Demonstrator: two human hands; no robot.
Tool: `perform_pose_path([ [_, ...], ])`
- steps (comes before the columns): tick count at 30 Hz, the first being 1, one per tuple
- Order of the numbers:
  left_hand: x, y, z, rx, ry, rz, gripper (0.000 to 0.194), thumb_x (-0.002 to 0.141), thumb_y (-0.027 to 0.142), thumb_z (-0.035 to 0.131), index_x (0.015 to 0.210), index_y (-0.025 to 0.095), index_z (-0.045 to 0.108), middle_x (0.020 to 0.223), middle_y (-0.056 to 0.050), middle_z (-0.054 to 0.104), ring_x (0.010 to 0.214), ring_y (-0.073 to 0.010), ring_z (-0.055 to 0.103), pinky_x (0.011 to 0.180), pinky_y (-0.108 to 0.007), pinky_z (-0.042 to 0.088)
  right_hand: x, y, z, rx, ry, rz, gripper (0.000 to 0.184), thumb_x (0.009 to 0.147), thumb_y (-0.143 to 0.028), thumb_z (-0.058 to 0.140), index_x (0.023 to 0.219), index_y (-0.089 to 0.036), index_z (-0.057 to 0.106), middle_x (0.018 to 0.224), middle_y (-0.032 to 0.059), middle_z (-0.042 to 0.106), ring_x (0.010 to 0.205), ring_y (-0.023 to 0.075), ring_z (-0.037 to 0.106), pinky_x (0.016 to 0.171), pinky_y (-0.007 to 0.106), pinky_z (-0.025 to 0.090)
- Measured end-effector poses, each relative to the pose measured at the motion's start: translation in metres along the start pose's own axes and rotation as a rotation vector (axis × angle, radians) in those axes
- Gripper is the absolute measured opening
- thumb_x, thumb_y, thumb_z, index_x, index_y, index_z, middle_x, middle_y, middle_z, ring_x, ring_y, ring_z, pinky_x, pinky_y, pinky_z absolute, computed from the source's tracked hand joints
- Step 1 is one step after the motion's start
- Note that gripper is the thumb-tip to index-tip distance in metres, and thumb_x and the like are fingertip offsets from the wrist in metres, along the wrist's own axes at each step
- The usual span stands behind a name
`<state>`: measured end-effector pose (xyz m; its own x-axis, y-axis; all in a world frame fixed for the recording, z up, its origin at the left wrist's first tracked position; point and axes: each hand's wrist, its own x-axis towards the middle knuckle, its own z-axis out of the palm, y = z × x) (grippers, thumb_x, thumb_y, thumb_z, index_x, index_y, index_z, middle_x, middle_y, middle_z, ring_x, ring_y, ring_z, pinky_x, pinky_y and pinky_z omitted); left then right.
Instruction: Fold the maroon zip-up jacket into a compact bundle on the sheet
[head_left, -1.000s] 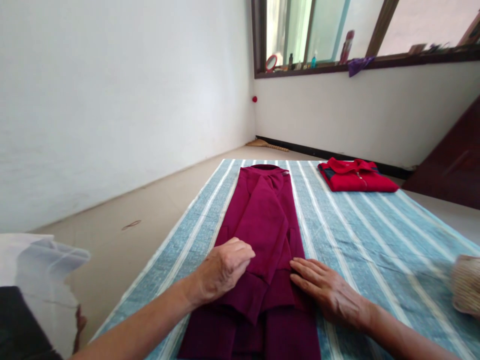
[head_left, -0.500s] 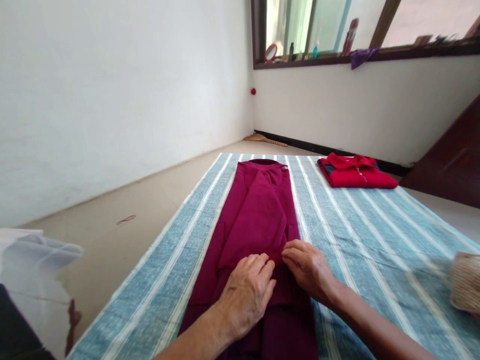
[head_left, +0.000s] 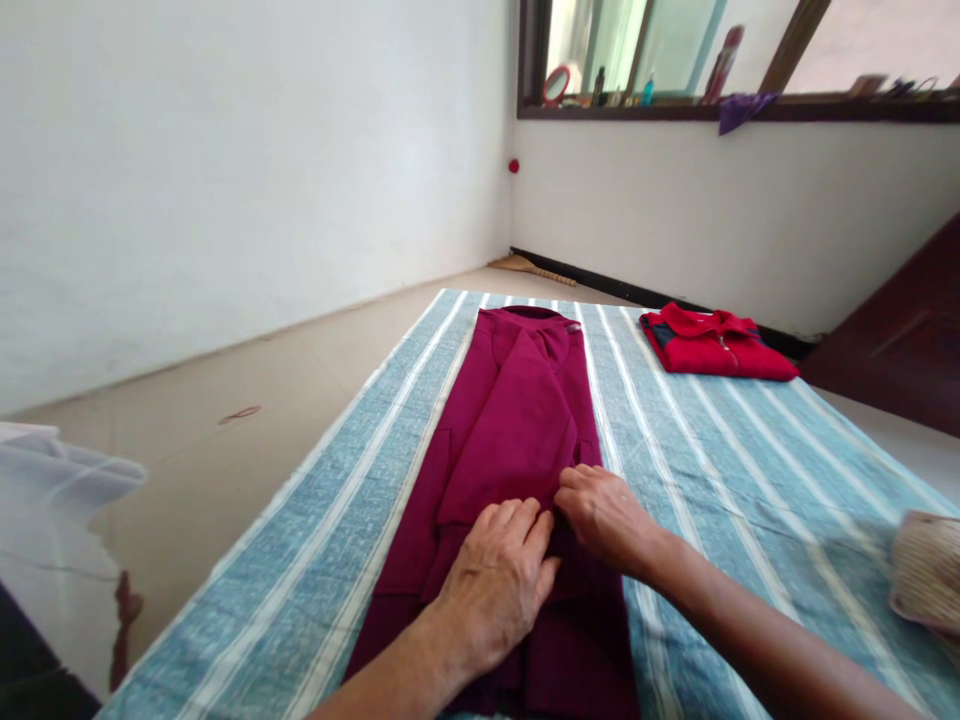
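On a blue-striped sheet (head_left: pixel 697 480), my left hand (head_left: pixel 495 585) lies flat and open on a maroon sweatshirt (head_left: pixel 517 440), its sleeve folded diagonally across the front, while my right hand (head_left: pixel 604 520) curls at the fold (whether it is pinching cloth, I cannot tell). Farther along the sheet sits a folded red zip jacket (head_left: pixel 712 350); a beige woven bundle (head_left: pixel 928 570) rests at right, and a purple cloth (head_left: pixel 739 112) hangs from the far windowsill (head_left: pixel 825 110).

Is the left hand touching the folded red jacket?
No, the left hand rests on the long maroon cloth garment, and the folded red zip jacket lies apart.
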<state>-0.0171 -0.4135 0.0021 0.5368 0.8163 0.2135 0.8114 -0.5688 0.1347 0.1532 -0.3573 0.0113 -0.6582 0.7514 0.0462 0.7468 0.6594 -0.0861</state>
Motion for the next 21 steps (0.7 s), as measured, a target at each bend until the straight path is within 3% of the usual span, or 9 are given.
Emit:
perform_pose_path([
  [5, 0.000, 0.001, 0.000, 0.008, -0.002, -0.015, 0.034, 0.087, 0.027, 0.056, 0.119, 0.015, 0.057, 0.119, -0.010, 0.061, 0.107, -0.0264, 0.055, 0.094, -0.043, 0.045, 0.007, -0.008, -0.007, -0.065, -0.105, -0.064, 0.017, 0.085, -0.010, 0.050, 0.078, -0.014, 0.065, 0.082, 0.0089, 0.063, 0.076, 0.0212, 0.058, 0.067, 0.032, 0.040],
  [9, 0.000, 0.001, -0.001, 0.015, -0.004, -0.011, 0.034, 0.087, 0.028, 0.056, 0.118, 0.014, 0.057, 0.118, -0.010, 0.061, 0.106, -0.0262, 0.055, 0.094, -0.043, 0.046, 0.008, -0.005, -0.005, -0.007, -0.066, -0.025, 0.012, 0.079, -0.008, 0.053, 0.076, -0.013, 0.064, 0.081, 0.0094, 0.063, 0.076, 0.0209, 0.058, 0.069, 0.031, 0.040],
  [12, -0.001, 0.001, -0.001, 0.014, 0.004, -0.007, 0.032, 0.088, 0.029, 0.054, 0.117, 0.014, 0.058, 0.118, -0.010, 0.061, 0.106, -0.0261, 0.055, 0.094, -0.043, 0.046, 0.005, 0.005, -0.004, 0.015, -0.033, 0.012, 0.016, 0.082, -0.008, 0.048, 0.076, -0.013, 0.062, 0.080, 0.0073, 0.062, 0.072, 0.0170, 0.057, 0.066, 0.028, 0.039],
  [14, -0.001, 0.001, -0.001, 0.013, 0.011, -0.004, 0.032, 0.088, 0.029, 0.054, 0.117, 0.015, 0.058, 0.118, -0.010, 0.061, 0.107, -0.0262, 0.055, 0.094, -0.043, 0.045, 0.000, 0.014, -0.003, 0.114, 0.027, 0.056, 0.021, 0.084, -0.008, 0.044, 0.074, -0.014, 0.061, 0.076, 0.0046, 0.060, 0.067, 0.0139, 0.055, 0.062, 0.025, 0.039],
  [18, -0.002, 0.001, 0.000, 0.007, 0.022, -0.005, 0.031, 0.089, 0.028, 0.053, 0.116, 0.015, 0.058, 0.119, -0.010, 0.061, 0.106, -0.0264, 0.055, 0.093, -0.044, 0.045, -0.014, 0.031, -0.002, 0.515, 0.231, 0.177, 0.016, 0.079, -0.010, 0.047, 0.070, -0.015, 0.060, 0.071, 0.0013, 0.059, 0.065, 0.0128, 0.055, 0.063, 0.023, 0.040],
  [21, -0.002, 0.002, -0.001, 0.005, 0.026, -0.007, 0.031, 0.089, 0.028, 0.053, 0.116, 0.015, 0.058, 0.118, -0.010, 0.061, 0.106, -0.0266, 0.055, 0.093, -0.044, 0.045, -0.021, 0.035, -0.004, 0.723, 0.270, 0.295, 0.014, 0.079, -0.018, 0.050, 0.073, -0.015, 0.061, 0.066, -0.0008, 0.058, 0.062, 0.0126, 0.053, 0.061, 0.024, 0.039],
])
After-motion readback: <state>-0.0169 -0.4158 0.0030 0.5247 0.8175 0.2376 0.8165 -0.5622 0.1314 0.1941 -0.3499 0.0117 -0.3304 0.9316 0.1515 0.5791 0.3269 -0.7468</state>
